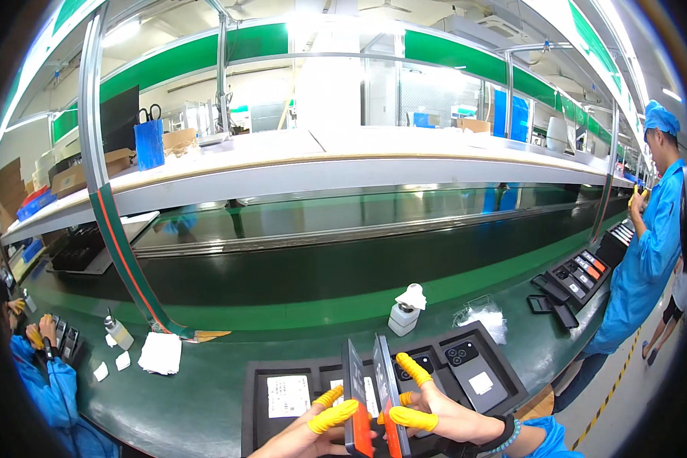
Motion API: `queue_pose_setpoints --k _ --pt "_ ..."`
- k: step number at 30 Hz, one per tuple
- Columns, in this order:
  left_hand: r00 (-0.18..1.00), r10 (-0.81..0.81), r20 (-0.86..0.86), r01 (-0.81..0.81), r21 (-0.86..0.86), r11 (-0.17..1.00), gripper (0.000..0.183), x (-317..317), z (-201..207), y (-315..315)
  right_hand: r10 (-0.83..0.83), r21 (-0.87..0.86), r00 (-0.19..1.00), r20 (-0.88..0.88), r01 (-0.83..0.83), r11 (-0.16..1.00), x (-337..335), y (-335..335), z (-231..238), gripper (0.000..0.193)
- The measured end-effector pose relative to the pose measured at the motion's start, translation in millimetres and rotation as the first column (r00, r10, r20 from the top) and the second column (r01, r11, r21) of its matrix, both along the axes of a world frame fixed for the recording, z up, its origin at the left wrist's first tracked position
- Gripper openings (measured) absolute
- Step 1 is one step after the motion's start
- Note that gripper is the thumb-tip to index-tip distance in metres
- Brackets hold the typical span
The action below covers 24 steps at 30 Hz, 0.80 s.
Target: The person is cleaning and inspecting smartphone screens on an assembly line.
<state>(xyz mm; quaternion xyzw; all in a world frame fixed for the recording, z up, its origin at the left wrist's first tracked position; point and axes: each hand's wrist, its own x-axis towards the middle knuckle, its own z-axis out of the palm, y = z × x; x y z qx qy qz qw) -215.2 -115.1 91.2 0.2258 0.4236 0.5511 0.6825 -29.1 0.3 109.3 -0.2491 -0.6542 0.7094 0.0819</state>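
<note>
Just above a black foam tray (248,408) at the front middle, I hold two thin dark phone-shaped slabs upright and side by side, each orange near its lower end. My left hand (317,426) grips the left slab (351,382) between its fingers. The right slab (388,389) is pinched in my right hand (444,416). Yellow finger cots cover several of my fingertips. In the tray's right part lies a dark phone (473,374) with three lenses and a white label; another phone is partly hidden behind my right hand. A white printed label (288,395) shows in the left compartment.
Behind the tray stand a white bottle (404,314) topped with tissue and a clear plastic bag (485,319). White cloths (160,353) and another bottle (118,333) are at left. Co-workers in blue flank me; another tray (572,276) sits right. A metal post (118,229) rises at left.
</note>
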Motion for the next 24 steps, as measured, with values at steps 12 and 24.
queue_pose_setpoints --k 12,24 --pt "0.948 0.185 -0.259 -0.126 0.227 0.966 0.095 19 -11 5 -0.018 0.006 1.0 -0.024 0.019 1.0 -1 12 -15 0.098" --pt "0.81 0.407 -0.421 -0.108 0.576 0.81 0.105 -4 -107 18 0.226 0.483 0.759 -0.611 0.13 0.866 -13 29 -68 0.087"
